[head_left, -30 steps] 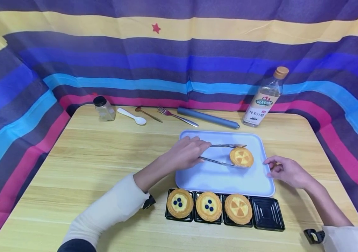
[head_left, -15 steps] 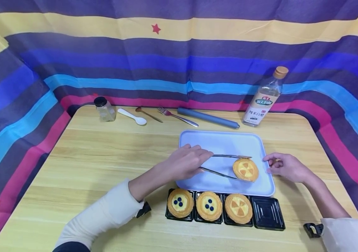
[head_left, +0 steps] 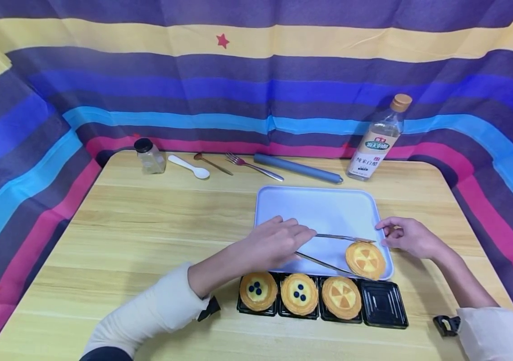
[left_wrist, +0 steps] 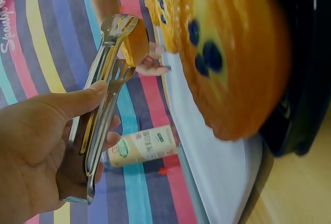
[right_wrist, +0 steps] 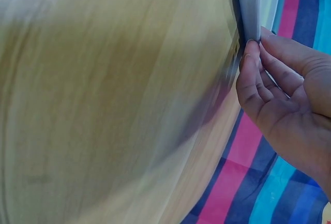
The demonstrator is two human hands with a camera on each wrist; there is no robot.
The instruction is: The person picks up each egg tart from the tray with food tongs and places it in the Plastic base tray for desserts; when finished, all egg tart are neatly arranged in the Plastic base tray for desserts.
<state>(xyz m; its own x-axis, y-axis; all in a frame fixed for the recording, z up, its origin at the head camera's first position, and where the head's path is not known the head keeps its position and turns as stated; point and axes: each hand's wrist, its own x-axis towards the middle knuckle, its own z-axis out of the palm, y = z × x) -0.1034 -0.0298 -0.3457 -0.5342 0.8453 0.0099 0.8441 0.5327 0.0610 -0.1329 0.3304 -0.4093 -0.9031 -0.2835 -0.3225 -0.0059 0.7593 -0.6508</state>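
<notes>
My left hand (head_left: 279,244) grips metal tongs (left_wrist: 98,110), thumb on one arm and fingers round the other. Between the tong tips is an egg tart (head_left: 365,260) with a wedge-patterned top, held over the near right corner of the pale blue tray (head_left: 310,205). On the tray's right edge my right hand (head_left: 414,239) pinches the rim between thumb and fingers, as the right wrist view also shows. Just in front of the tray, a row of black boxes holds two blueberry-topped tarts (head_left: 299,295) and one wedge-patterned tart (head_left: 341,299). The rightmost black box (head_left: 385,304) has no tart.
Along the back lie a jar with a black lid (head_left: 150,156), a white spoon (head_left: 189,167), a small wooden spoon (head_left: 213,164), a fork (head_left: 255,166) and a blue-grey cylinder (head_left: 298,168). A vinegar bottle (head_left: 375,143) stands behind the tray. Striped cloth (head_left: 193,90) hangs beyond.
My left hand has carried the tongs and tart toward the near right, from mid-tray to the tray's near right corner. The right hand stays at the rim, shifted only slightly.
</notes>
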